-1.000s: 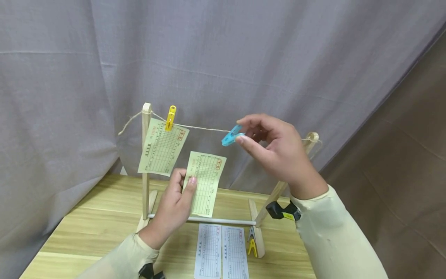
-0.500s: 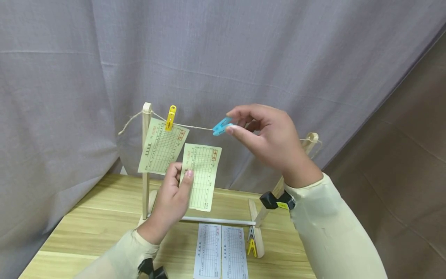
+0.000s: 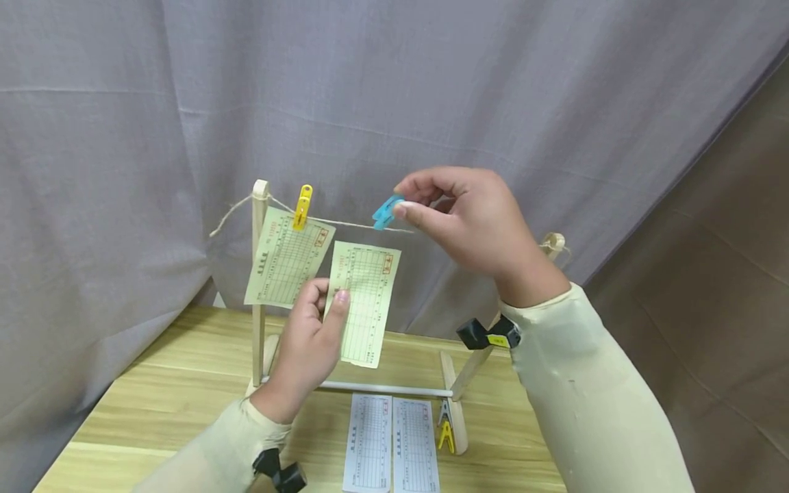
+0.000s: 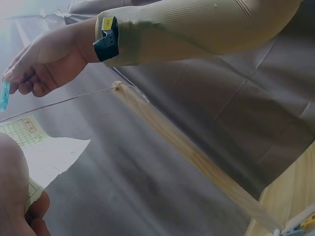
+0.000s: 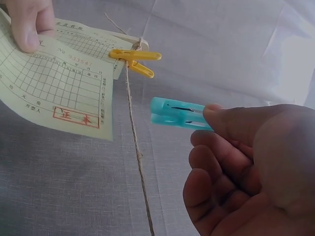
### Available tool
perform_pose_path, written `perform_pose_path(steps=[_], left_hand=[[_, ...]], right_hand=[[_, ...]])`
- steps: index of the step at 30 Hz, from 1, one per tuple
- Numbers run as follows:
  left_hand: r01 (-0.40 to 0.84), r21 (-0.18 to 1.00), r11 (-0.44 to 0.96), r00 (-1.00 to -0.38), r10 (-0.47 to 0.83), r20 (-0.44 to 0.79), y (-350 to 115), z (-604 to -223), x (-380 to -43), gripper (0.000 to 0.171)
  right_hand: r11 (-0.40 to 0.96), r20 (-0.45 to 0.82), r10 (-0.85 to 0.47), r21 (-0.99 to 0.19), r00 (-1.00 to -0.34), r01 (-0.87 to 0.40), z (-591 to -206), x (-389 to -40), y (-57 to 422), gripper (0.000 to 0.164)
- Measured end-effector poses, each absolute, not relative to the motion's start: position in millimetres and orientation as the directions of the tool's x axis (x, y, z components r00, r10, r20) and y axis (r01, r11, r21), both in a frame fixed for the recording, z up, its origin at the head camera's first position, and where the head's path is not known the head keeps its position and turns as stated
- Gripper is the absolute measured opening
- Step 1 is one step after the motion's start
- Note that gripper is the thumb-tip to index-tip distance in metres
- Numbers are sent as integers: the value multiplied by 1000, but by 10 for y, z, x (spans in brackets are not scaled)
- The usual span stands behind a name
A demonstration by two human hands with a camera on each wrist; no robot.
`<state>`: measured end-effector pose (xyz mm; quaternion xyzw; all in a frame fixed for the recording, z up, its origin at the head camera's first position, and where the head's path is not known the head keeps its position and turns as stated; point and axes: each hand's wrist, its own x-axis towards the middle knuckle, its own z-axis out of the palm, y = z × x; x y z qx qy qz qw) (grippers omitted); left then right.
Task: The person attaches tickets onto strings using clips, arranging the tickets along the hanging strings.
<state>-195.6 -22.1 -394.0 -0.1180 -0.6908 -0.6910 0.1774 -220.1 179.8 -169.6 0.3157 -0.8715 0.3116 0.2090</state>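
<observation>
In the head view my left hand (image 3: 308,342) pinches a pale green printed slip (image 3: 366,301) by its left edge, thumb in front. The slip is upright, its top edge just below the twine (image 3: 351,224). Between thumb and fingertips, my right hand (image 3: 477,222) holds a light blue clothespin (image 3: 385,212), level with the twine. The right wrist view shows this blue clothespin (image 5: 179,113) apart from the twine and the slip. Left of my hands, a second green slip (image 3: 283,263) hangs from the twine under a yellow clothespin (image 3: 302,207).
A wooden post (image 3: 257,274) holds the twine at left; another post (image 3: 551,243) stands at right. A white rod (image 3: 394,391) joins them low down. On the table (image 3: 154,397) lie two white slips (image 3: 370,445), beside a yellow clothespin (image 3: 446,437) and a grey clothespin (image 3: 444,411).
My right hand has moved left and up with the blue clothespin. My left hand has lifted the green slip closer to the twine. The hanging slip stays in place.
</observation>
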Motion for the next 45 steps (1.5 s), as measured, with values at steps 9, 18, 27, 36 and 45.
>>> perform_pose_path(steps=[9,18,27,36,45], left_hand=[[406,914,-5,-910,-89,404,-209,-3875,-1978,23],[403,914,-35,-912,-91,399,-197,-3844,-1974,21],[417,907,-58,-908,-83,411,-175,-3808,-1967,23],[415,906,-79,-908,-92,408,-150,-3794,-1979,22],[419,905,-76,-906,-101,411,-127,-3784,-1988,21]], right_hand=[[637,489,-432,-429,-757,-641,-1609,-2234,1735,7],[618,414,-469,-477,-780,-625,-1603,-2319,1676,4],[623,401,-502,-447,-766,-642,-1597,-2323,1620,5],[637,391,-505,-432,-769,-638,-1584,-2316,1619,4],[675,374,-500,-397,-781,-622,-1552,-2312,1614,7]])
